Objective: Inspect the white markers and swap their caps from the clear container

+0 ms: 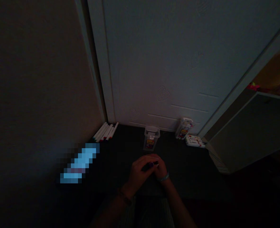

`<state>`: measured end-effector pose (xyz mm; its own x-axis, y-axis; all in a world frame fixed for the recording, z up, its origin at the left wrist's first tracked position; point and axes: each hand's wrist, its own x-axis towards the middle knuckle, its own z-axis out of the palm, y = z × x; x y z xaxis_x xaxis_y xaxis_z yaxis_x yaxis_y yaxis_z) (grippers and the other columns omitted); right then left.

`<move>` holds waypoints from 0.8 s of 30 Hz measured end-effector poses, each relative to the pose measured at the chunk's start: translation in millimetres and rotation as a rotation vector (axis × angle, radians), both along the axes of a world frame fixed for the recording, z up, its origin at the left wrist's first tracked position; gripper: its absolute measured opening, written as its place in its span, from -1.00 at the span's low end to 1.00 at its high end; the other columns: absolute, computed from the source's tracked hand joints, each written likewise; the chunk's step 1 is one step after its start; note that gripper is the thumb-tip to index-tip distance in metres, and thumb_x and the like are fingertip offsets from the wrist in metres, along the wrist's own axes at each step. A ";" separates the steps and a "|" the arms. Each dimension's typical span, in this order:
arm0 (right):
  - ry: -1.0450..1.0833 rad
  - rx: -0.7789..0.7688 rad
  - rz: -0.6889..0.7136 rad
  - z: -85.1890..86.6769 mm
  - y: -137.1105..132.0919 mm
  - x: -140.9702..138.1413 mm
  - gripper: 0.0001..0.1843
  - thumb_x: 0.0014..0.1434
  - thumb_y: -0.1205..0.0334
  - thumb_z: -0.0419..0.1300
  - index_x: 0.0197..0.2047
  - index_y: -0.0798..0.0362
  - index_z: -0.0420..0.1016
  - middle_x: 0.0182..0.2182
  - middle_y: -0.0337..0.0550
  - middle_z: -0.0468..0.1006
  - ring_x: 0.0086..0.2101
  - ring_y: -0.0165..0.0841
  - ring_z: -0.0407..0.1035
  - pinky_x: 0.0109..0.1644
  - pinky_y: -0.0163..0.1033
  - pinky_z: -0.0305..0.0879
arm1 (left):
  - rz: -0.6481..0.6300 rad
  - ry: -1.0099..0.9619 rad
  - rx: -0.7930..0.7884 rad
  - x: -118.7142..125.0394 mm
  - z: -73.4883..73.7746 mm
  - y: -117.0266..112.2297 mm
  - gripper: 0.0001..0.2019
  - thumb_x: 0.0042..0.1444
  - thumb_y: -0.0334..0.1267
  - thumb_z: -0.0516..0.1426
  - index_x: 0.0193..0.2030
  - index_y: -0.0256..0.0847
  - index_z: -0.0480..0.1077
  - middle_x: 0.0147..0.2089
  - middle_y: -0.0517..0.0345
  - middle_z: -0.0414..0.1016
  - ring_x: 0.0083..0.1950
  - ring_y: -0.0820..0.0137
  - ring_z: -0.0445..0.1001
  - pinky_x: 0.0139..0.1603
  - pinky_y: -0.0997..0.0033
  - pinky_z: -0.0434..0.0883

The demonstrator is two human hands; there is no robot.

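The scene is very dark. My left hand (138,172) and my right hand (160,167) meet low in the middle, fingers curled around a small dark marker (151,164) held between them. A bracelet shows on my right wrist. Just beyond the hands a clear plastic marker box (151,138) stands upright on the dark floor.
A row of white markers (105,131) lies by the wall at the left. A second clear box (184,128) and a flat pack of markers (195,141) sit by the white door (168,63). A glowing blue blurred patch (79,163) lies at left. A grey cabinet (254,133) stands right.
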<state>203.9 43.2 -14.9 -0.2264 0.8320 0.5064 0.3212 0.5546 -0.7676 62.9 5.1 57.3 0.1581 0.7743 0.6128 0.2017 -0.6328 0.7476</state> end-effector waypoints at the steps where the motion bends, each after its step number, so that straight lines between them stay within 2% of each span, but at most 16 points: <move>1: 0.006 0.006 -0.002 -0.9 0.3 0.3 -0.60 0.17 -0.04 -0.05 -0.08 0.03 0.36 -0.17 -0.05 0.47 -0.15 -0.26 0.36 -0.06 -0.19 0.27 | -0.017 0.014 0.010 -0.6 -0.9 0.4 -0.83 0.04 -0.33 0.16 -0.19 -0.15 0.44 -0.17 0.10 0.52 -0.11 0.34 0.45 -0.04 0.30 0.38; 4: 0.013 0.031 -0.001 -2.9 0.2 1.2 -0.56 0.17 -0.09 -0.06 -0.06 0.02 0.36 -0.14 -0.04 0.46 -0.12 -0.25 0.35 -0.03 -0.15 0.27 | -0.038 0.042 0.024 -1.5 -2.6 1.2 -0.79 0.05 -0.33 0.16 -0.14 -0.13 0.43 -0.13 0.10 0.51 -0.07 0.33 0.44 0.00 0.27 0.37; 9: -0.011 0.066 -0.029 -5.6 -0.4 2.2 -0.60 0.22 -0.02 -0.08 -0.02 -0.01 0.35 -0.10 -0.05 0.46 -0.08 -0.26 0.33 0.00 -0.12 0.26 | -0.024 0.040 0.026 -1.8 -3.3 1.7 -0.78 0.05 -0.31 0.15 -0.12 -0.14 0.42 -0.12 0.09 0.51 -0.07 0.32 0.44 -0.01 0.27 0.38; 13: -0.037 0.105 -0.020 -7.7 1.5 2.9 -0.57 0.20 -0.07 -0.08 -0.05 0.00 0.36 -0.13 -0.04 0.47 -0.10 -0.26 0.35 -0.02 -0.13 0.28 | 0.015 0.002 0.009 -1.2 -4.0 1.5 -0.86 0.04 -0.31 0.17 -0.22 -0.17 0.43 -0.21 0.10 0.52 -0.13 0.34 0.46 -0.05 0.30 0.39; 17: -0.058 0.081 -0.025 -4.8 0.9 1.9 -0.59 0.21 -0.04 -0.10 -0.04 0.00 0.35 -0.13 -0.04 0.46 -0.10 -0.27 0.35 -0.03 -0.16 0.29 | 0.061 -0.039 0.002 0.1 -2.3 1.5 -0.91 0.00 -0.29 0.19 -0.32 -0.19 0.41 -0.30 0.12 0.50 -0.22 0.36 0.46 -0.15 0.34 0.41; 24: -0.064 0.050 0.013 -0.8 -0.2 0.7 -0.58 0.20 -0.04 -0.09 -0.02 -0.02 0.36 -0.08 -0.06 0.46 -0.07 -0.26 0.33 0.00 -0.13 0.26 | 0.052 -0.002 0.040 0.4 -2.3 3.4 -0.95 -0.01 -0.31 0.19 -0.38 -0.19 0.41 -0.33 0.11 0.50 -0.23 0.35 0.46 -0.14 0.31 0.40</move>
<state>204.6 43.0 -15.7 -0.2699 0.8029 0.5315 0.3609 0.5961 -0.7172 63.3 8.4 55.0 0.1172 0.7565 0.6434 0.2341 -0.6507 0.7224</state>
